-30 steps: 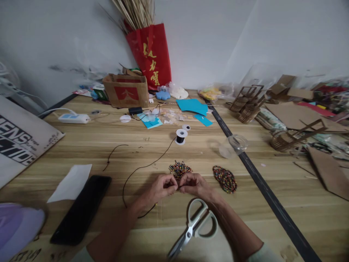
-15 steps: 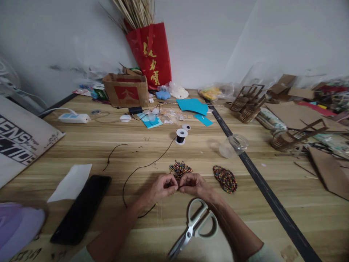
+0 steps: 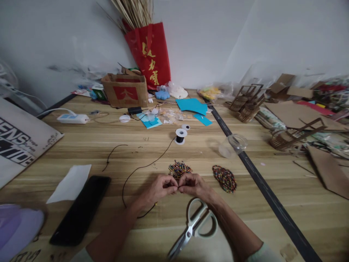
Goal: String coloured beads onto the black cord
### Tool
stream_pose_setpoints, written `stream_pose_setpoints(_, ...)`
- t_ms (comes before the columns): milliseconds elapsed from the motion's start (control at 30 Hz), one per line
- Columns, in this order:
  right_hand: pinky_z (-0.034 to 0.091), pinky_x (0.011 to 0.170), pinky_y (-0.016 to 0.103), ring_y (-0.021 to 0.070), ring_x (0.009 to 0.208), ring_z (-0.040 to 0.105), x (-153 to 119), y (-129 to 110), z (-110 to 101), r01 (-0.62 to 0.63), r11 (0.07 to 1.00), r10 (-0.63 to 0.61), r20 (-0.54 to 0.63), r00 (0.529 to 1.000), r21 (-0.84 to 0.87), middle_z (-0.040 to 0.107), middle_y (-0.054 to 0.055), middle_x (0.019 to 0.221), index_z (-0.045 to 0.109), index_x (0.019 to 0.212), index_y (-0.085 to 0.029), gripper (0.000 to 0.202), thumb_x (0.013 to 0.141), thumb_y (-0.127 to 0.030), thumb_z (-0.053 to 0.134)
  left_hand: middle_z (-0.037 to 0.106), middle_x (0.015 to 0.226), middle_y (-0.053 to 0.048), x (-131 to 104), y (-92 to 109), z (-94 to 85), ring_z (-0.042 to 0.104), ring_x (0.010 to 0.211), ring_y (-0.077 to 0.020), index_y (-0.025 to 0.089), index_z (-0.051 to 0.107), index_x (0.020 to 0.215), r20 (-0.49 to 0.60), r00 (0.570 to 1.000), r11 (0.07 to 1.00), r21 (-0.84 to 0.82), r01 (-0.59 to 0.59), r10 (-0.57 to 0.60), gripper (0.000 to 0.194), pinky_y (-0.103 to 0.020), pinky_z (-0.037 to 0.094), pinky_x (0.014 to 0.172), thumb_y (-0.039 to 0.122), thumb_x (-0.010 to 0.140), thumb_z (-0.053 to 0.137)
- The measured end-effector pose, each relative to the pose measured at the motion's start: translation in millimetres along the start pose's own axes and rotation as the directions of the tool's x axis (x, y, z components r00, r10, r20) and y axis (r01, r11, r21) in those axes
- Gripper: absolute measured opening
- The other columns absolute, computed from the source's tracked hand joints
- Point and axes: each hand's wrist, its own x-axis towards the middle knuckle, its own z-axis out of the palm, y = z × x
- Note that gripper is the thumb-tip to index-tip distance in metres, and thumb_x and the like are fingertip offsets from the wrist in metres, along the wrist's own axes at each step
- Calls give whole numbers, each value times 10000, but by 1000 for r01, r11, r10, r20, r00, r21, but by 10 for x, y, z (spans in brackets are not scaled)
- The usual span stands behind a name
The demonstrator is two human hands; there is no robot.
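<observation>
My left hand [image 3: 163,188] and my right hand [image 3: 192,185] meet at the fingertips, each in a pinch; whatever is between them is too small to make out. Just beyond lies a pile of loose multicoloured beads [image 3: 179,168]. Black cord [image 3: 139,167] runs from a white-rimmed spool [image 3: 180,136] in a loop towards my left wrist, and its end shows below that wrist. To the right of my right hand rests a coiled string of beads [image 3: 224,178]. Scissors [image 3: 191,227] with pale handles lie between my forearms, blades slightly apart.
A black phone [image 3: 80,210] and white paper [image 3: 69,183] lie at left. A clear round container [image 3: 233,145] stands at right, near a dark strip [image 3: 267,191]. Further back are a cardboard box [image 3: 125,91], blue sheets [image 3: 192,106], a red bag [image 3: 151,54] and small woven baskets [image 3: 247,103].
The whole view has shifted very slightly. Both hands keep nearly the same pinched pose, with fingertips together.
</observation>
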Motion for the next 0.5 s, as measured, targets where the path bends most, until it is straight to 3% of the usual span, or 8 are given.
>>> stream_pose_setpoints(500, 390, 604, 250, 117, 624, 551, 18, 27, 0, 27, 998, -28, 15, 999, 61, 633, -3, 666, 606, 717, -152, 362, 644, -440, 812, 660, 722, -29, 4, 46, 7, 620, 710, -162, 143, 602, 773, -5, 999, 990, -138, 40, -41, 250, -267, 447, 680, 339, 697, 735)
